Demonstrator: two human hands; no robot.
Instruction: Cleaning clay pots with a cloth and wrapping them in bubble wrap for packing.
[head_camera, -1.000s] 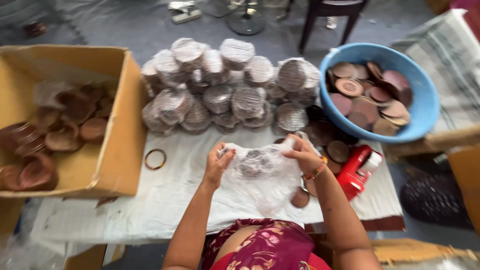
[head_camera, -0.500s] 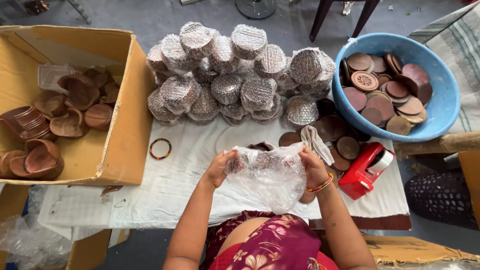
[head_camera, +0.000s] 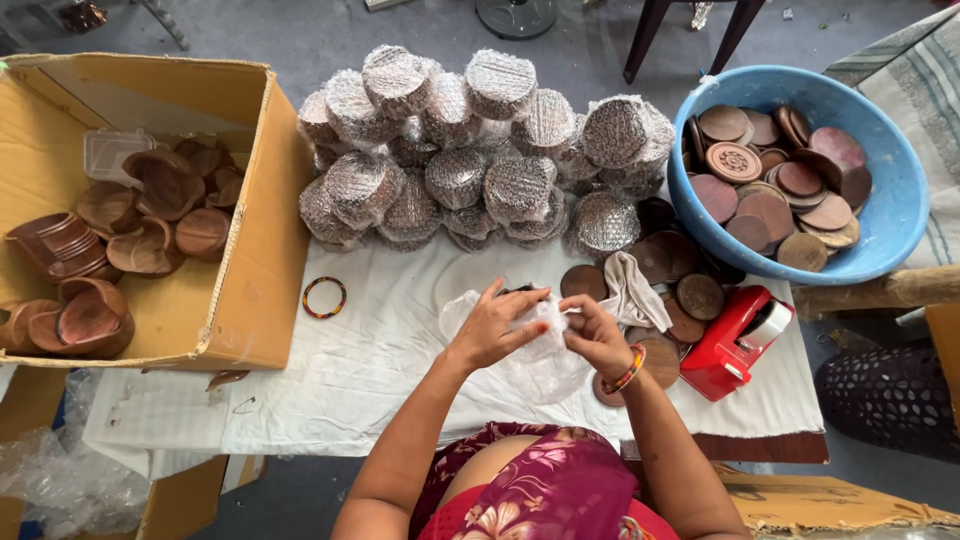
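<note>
Landmark: bubble wrap sheet (head_camera: 540, 360), mid-table (head_camera: 330, 390), near edge. Cardboard box (head_camera: 240, 300) of wooden bowls far left of it. Bangle (head_camera: 324, 297) left. Left hand (head_camera: 495, 328) grip closed on wrap; right hand (head_camera: 597, 338) likewise pinched on it. Wrapped stack (head_camera: 470, 150) behind. Red tape dispenser (head_camera: 735, 340) right; blue basin (head_camera: 890, 220) far right.

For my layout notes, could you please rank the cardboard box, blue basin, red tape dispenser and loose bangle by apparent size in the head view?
1. cardboard box
2. blue basin
3. red tape dispenser
4. bangle

One basin (head_camera: 900, 215) — one carton (head_camera: 250, 290)
</note>
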